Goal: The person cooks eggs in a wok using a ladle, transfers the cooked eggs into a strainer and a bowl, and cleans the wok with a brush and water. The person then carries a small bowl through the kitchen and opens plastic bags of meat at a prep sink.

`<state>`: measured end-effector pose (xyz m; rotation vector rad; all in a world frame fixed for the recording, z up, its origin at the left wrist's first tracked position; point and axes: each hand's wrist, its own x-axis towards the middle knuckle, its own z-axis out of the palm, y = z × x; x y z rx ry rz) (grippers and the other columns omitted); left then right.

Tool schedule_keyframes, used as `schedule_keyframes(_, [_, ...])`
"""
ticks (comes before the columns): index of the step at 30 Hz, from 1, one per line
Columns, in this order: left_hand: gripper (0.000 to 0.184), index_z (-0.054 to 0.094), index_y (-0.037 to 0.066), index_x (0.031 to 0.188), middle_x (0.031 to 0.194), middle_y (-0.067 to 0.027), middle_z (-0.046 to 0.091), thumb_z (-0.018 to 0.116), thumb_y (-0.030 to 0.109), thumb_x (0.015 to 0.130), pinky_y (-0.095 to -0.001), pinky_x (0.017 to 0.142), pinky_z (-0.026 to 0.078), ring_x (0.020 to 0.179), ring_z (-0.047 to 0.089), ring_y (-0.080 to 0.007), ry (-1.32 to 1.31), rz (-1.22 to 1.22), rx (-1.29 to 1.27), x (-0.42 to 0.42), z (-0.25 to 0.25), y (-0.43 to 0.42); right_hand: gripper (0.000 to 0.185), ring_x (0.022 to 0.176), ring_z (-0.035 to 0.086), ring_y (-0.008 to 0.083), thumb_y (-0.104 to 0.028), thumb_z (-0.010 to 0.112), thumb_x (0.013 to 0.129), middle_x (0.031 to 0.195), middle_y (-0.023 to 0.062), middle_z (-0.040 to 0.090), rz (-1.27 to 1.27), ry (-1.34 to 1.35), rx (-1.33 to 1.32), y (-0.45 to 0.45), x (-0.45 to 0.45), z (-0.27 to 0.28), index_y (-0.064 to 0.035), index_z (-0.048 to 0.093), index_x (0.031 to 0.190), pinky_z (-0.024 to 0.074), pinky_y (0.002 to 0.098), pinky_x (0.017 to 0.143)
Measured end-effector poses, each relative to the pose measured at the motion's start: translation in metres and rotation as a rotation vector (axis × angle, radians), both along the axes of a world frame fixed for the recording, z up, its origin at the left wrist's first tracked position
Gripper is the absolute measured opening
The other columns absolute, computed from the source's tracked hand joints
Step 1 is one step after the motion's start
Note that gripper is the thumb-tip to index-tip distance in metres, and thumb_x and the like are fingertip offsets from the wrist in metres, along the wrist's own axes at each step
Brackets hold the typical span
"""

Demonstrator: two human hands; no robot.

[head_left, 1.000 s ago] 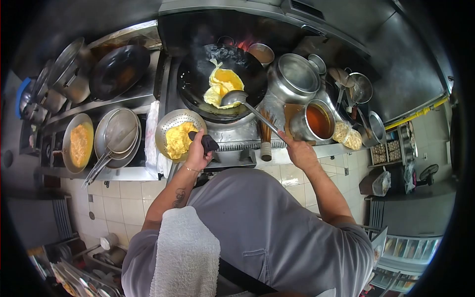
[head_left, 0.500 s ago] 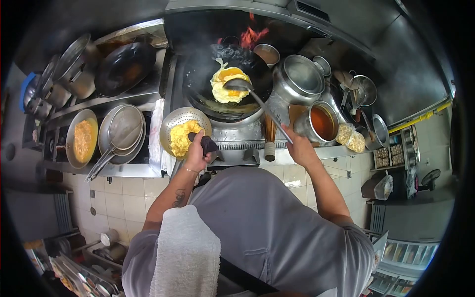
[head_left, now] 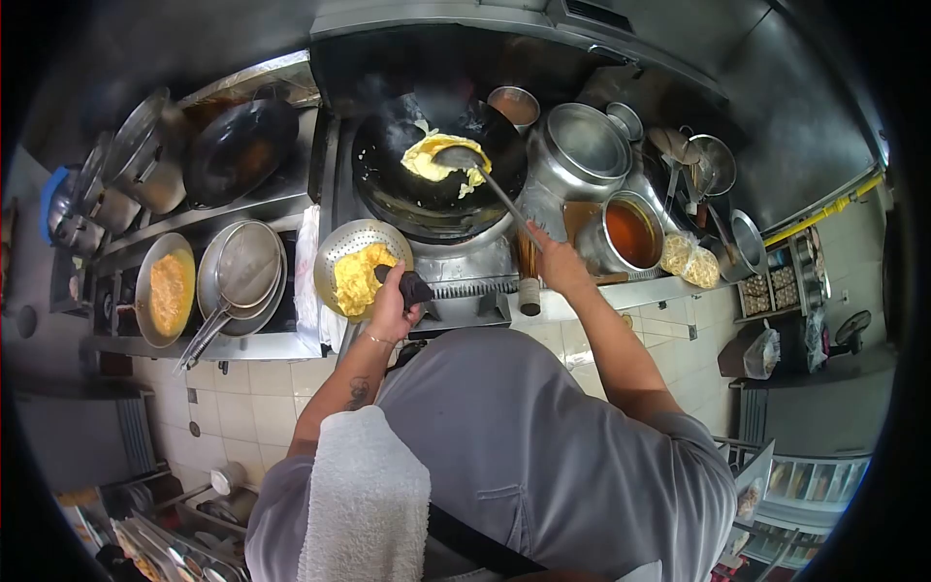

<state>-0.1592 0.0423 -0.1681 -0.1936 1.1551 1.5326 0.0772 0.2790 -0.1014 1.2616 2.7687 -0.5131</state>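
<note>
My right hand point(head_left: 560, 264) is closed round the handle of a long metal ladle point(head_left: 502, 198). The ladle's bowl rests on yellow and white egg point(head_left: 423, 155) in the black wok point(head_left: 398, 201). My left hand point(head_left: 392, 308) is closed on a black cloth point(head_left: 417, 286), just in front of the wok; a handle under the cloth cannot be made out. Beside that hand, a perforated strainer point(head_left: 337, 242) holds a heap of yellow cooked egg point(head_left: 357, 278).
Left of the strainer are stacked sieves point(head_left: 249, 264) and a pan of orange-yellow mixture point(head_left: 170, 296). A pot of red-orange liquid point(head_left: 630, 235), a lidded pot point(head_left: 588, 142) and a bamboo brush point(head_left: 529, 291) stand on the right. Another wok point(head_left: 240, 155) lies at the back left.
The egg has been folded and shifted towards the back of the wok. My right hand has moved a little forward and left with the ladle. The flames behind the wok no longer show.
</note>
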Motion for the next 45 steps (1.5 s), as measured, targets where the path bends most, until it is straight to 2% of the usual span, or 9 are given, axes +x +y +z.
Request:
schedule_keyframes(5, [0.04,0.057,0.016,0.086,0.067,-0.0016,0.058,0.059,0.053,0.101,-0.0245,0.036,0.029,0.043,0.046,-0.0141,-0.003,0.007,0.01,0.0,0.0,-0.006,0.07,0.095,0.067,0.0522,-0.01,0.058,0.093,0.1,0.0333,0.069,-0.03,0.171,0.048,0.034,-0.019,-0.004,-0.0234,0.038,0.159,0.0521,0.0613,0.088])
schedule_keyframes(7, [0.04,0.057,0.015,0.087,0.067,-0.0016,0.058,0.059,0.053,0.101,-0.0244,0.036,0.029,0.043,0.046,-0.0142,-0.002,0.021,0.004,-0.001,-0.001,-0.009,0.068,0.104,0.066,0.0515,-0.012,0.059,0.094,0.112,0.0326,0.069,-0.045,0.269,0.017,0.041,-0.03,0.002,-0.0211,0.04,0.158,0.0517,0.0572,0.094])
schedule_keyframes(13, [0.04,0.057,0.016,0.086,0.067,-0.0017,0.058,0.056,0.052,0.102,-0.0241,0.037,0.028,0.044,0.045,-0.0131,0.008,0.061,0.047,-0.007,-0.002,-0.017,0.064,0.113,0.064,0.0485,-0.013,0.059,0.094,0.124,0.0309,0.066,0.002,0.477,-0.016,0.041,-0.017,0.001,-0.015,0.043,0.156,0.0505,0.0535,0.1])
schedule_keyframes(16, [0.04,0.057,0.016,0.086,0.067,-0.0015,0.058,0.055,0.052,0.103,-0.0239,0.038,0.026,0.045,0.046,-0.0125,-0.001,0.062,0.066,-0.008,-0.001,-0.018,0.064,0.119,0.062,0.0468,-0.011,0.059,0.094,0.13,0.0279,0.065,-0.119,0.327,-0.081,0.034,-0.008,0.014,-0.0148,0.043,0.156,0.0501,0.052,0.102])
schedule_keyframes(20, [0.04,0.058,0.016,0.085,0.067,-0.0014,0.058,0.055,0.051,0.103,-0.0239,0.039,0.026,0.046,0.045,-0.0124,0.016,0.017,0.06,-0.007,-0.001,-0.012,0.064,0.119,0.063,0.0458,-0.012,0.059,0.094,0.129,0.0274,0.065,-0.103,0.253,-0.083,0.049,-0.015,0.006,-0.0155,0.044,0.156,0.0502,0.0528,0.102])
schedule_keyframes(22, [0.04,0.058,0.016,0.086,0.067,-0.0014,0.058,0.055,0.051,0.103,-0.024,0.039,0.026,0.046,0.045,-0.0125,0.022,0.001,0.048,-0.005,-0.002,-0.006,0.064,0.113,0.065,0.0466,-0.013,0.059,0.094,0.124,0.0296,0.067,0.01,0.297,0.048,0.059,-0.026,-0.015,-0.0154,0.043,0.156,0.051,0.0545,0.1])
schedule_keyframes(25, [0.04,0.058,0.016,0.085,0.068,-0.0017,0.058,0.055,0.051,0.103,-0.024,0.039,0.026,0.046,0.045,-0.0127,0.02,-0.014,0.063,0.0,0.0,-0.002,0.065,0.111,0.066,0.0469,-0.014,0.058,0.094,0.121,0.0315,0.068,-0.093,0.158,-0.018,0.061,-0.046,-0.02,-0.0131,0.041,0.157,0.051,0.0549,0.1])
schedule_keyframes(32, [0.039,0.057,0.015,0.084,0.067,-0.0018,0.058,0.056,0.05,0.103,-0.0243,0.038,0.026,0.045,0.044,-0.0131,-0.014,-0.012,0.082,0.004,0.005,-0.009,0.063,0.104,0.068,0.0478,-0.013,0.056,0.096,0.116,0.0314,0.069,0.051,0.285,-0.002,0.037,-0.028,-0.062,-0.0089,0.039,0.157,0.0527,0.055,0.096])
schedule_keyframes(45, [0.042,0.059,0.014,0.087,0.068,-0.0026,0.059,0.056,0.053,0.102,-0.0237,0.039,0.027,0.046,0.046,-0.0132,-0.013,-0.016,0.043,-0.003,0.001,-0.006,0.068,0.093,0.069,0.0495,-0.011,0.059,0.097,0.102,0.0318,0.07,0.142,0.148,-0.294,-0.051,-0.003,0.032,-0.0174,0.035,0.16,0.0549,0.0561,0.087])
